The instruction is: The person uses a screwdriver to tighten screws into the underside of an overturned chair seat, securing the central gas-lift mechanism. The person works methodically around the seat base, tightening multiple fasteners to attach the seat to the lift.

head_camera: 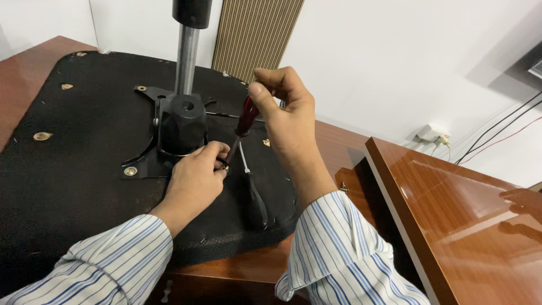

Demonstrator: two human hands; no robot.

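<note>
Hands met over the black fabric underside of a chair seat [68, 186], which lay upside down on a polished wooden surface [34, 73]. The right hand [288, 118] was closed around the dark red handle of a screwdriver [244, 121], held tilted with its tip down toward the near right corner of the black metal mounting plate [144, 164]. The left hand [195, 178] was curled just below that tip, its fingertips [221, 161] pinched at a small brass-coloured screw [225, 167]; how firmly it gripped could not be told. From the middle of the plate a black housing [182, 124] rose into a grey metal column [187, 59]. A second screwdriver [251, 189], black-handled, lay loose on the fabric just right of the left hand, its shaft pointing toward the plate. Brass-coloured fasteners [42, 136] dotted the seat's left edge. Both wrists wore striped shirt cuffs [339, 243]. A second glossy wooden top [451, 209] stood off the right edge.
</note>
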